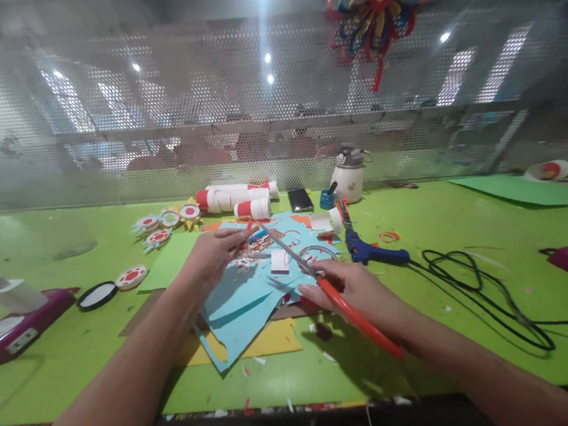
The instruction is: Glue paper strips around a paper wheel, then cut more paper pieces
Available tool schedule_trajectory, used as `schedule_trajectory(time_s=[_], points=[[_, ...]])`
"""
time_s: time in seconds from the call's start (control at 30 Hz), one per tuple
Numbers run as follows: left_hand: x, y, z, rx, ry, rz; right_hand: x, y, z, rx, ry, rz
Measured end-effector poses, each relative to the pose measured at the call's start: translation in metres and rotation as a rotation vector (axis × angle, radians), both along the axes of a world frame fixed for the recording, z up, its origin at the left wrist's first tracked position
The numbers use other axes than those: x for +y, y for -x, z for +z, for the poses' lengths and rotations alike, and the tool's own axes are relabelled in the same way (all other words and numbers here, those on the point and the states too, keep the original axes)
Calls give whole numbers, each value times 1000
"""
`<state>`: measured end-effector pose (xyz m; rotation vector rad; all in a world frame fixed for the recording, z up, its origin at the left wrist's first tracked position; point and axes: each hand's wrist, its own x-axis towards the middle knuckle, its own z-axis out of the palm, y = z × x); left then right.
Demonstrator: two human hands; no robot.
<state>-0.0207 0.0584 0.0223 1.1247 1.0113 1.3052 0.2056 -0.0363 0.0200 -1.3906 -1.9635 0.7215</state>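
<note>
Orange-handled scissors [343, 304] rest in my right hand [356, 290], the blades together or nearly so and pointing up and to the left. My left hand [217, 249] is closed in a pinch just left of the scissor tips; the small thing at its fingertips is too small to make out. Below both hands lies light blue paper [242, 304], cut at the edges and strewn with scraps. A small white piece of paper [279, 261] and a ring-shaped roll of tape [318, 253] sit on it between the hands.
Paper cups [252, 209] lie stacked behind the hands, near a black phone [301, 200] and a white bottle [348, 176]. A blue glue gun [375, 251] with a coiled black cable lies at right. Round paper decorations [158, 237] and a purple power strip [24, 328] are at left.
</note>
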Motion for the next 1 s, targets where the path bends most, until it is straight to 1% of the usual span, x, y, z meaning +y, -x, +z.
schedule_trajectory(time_s=[0.1, 0.2, 0.3, 0.47, 0.63, 0.77, 0.9, 1.0], points=[[5, 5, -1, -24, 6, 22, 3, -3, -2, -6, 48, -27], [7, 7, -2, -10, 30, 22, 7, -7, -2, -3, 31, -51], [6, 7, -2, 16, 43, -11, 11, -11, 1, 4, 22, -81], [0, 3, -1, 80, 39, -106, 17, -18, 8, 11, -35, -126], [-2, -1, -1, 167, 36, -151, 34, -27, 10, 62, -68, -161], [-4, 0, 3, 312, 9, -194, 47, -23, 8, 164, -78, -159], [-4, 5, 6, 566, -8, -296, 52, -19, 4, 239, -100, -174], [-2, 8, 4, 742, -3, -360, 52, -22, -1, 261, -110, -177]])
